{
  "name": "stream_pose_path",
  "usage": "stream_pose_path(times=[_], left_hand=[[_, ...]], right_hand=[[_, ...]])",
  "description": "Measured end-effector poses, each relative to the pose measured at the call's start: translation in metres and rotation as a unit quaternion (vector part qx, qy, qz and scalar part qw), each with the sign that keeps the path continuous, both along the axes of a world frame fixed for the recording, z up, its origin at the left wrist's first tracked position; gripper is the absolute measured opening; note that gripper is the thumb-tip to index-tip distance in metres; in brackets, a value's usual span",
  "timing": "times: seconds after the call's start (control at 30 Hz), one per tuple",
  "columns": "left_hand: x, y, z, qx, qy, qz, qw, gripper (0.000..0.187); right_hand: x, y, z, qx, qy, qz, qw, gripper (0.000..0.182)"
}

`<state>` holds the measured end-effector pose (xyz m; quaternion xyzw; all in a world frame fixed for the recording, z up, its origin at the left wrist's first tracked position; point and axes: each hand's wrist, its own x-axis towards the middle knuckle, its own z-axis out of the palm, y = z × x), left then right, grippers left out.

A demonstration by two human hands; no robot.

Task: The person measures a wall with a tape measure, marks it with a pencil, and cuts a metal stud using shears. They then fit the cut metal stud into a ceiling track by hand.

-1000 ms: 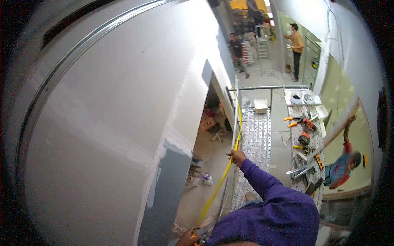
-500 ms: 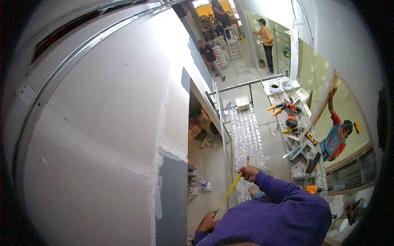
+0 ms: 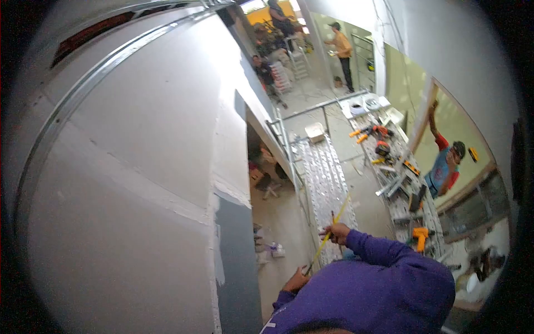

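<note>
A yellow tape measure blade runs diagonally between my two hands and sticks out past the upper one. My left hand, low in the view, is closed around the tape's lower end; the case there is mostly hidden by the fingers. Higher and to the right, my right hand pinches the blade. A thin pencil-like stick points up from that same hand. Both hands are over the perforated metal scaffold plank or its left edge.
A second plank on the right carries an orange drill, a spirit level, other tools and white tubs. Scaffold rails cross the far end. A plasterboard wall rises at left. Several people work nearby, one behind the right-hand opening.
My hands have come closer together, the left one moving up and right. The blade now reaches beyond my right hand. The view has shifted slightly, moving the surroundings left and up.
</note>
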<state>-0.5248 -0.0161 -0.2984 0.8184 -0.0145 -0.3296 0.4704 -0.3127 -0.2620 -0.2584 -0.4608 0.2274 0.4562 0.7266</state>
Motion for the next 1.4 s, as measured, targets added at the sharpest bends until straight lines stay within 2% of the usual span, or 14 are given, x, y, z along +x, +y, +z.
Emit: stream_pose_path(times=[0.17, 0.27, 0.33, 0.47, 0.57, 0.73, 0.83, 0.9, 0.97, 1.07, 1.23, 1.3, 1.37, 1.4], left_hand=[[0.025, -0.012, 0.019, -0.173, 0.111, 0.114, 0.972, 0.077], [0.035, -0.03, 0.055, -0.155, 0.117, 0.162, 0.967, 0.071], [0.048, -0.034, 0.029, -0.174, 0.126, 0.198, 0.956, 0.066], [0.085, -0.044, -0.001, -0.207, 0.258, 0.358, 0.873, 0.044], [0.135, -0.068, 0.06, -0.002, 0.296, 0.397, 0.869, 0.033], [0.152, -0.049, -0.038, -0.119, 0.258, 0.477, 0.832, 0.035], [0.188, -0.061, -0.005, -0.026, 0.352, 0.544, 0.761, 0.069], [0.203, -0.066, -0.026, -0.03, 0.27, 0.594, 0.757, 0.088], [0.231, -0.071, -0.002, -0.037, 0.23, 0.605, 0.761, 0.109], [0.247, -0.052, -0.078, -0.023, 0.191, 0.593, 0.782, 0.086], [0.292, -0.043, -0.053, 0.007, 0.039, 0.407, 0.912, 0.03], [0.323, -0.043, -0.029, -0.036, 0.144, 0.477, 0.866, 0.032], [0.351, -0.028, -0.057, 0.045, 0.156, 0.388, 0.907, 0.034], [0.377, -0.034, -0.025, 0.069, 0.172, 0.324, 0.928, 0.034]], right_hand=[[-0.01, -0.012, 0.017, -0.071, -0.11, 0.166, 0.977, 0.032], [-0.014, -0.013, 0.038, -0.068, -0.112, 0.316, 0.94, 0.043], [0.001, -0.02, 0.027, -0.032, -0.075, 0.416, 0.905, 0.05], [0.037, -0.043, 0.03, -0.062, -0.184, 0.453, 0.87, 0.06], [0.09, -0.066, 0.035, -0.054, -0.157, 0.385, 0.908, 0.058], [0.17, -0.112, 0.047, -0.05, -0.134, 0.222, 0.965, 0.05], [0.2, -0.145, 0.054, -0.013, -0.121, 0.151, 0.981, 0.048], [0.213, -0.169, 0.05, -0.012, -0.11, 0.142, 0.984, 0.047], [0.224, -0.188, 0.038, 0.013, -0.111, 0.138, 0.984, 0.047], [0.235, -0.202, 0.045, -0.017, -0.07, 0.116, 0.991, 0.046], [0.271, -0.195, 0.038, -0.013, -0.033, 0.112, 0.993, 0.052], [0.285, -0.183, 0.026, 0.03, -0.035, 0.096, 0.994, 0.05], [0.305, -0.168, 0.023, 0.021, -0.028, 0.089, 0.995, 0.048], [0.315, -0.158, 0.027, 0.017, -0.022, 0.084, 0.996, 0.047]])
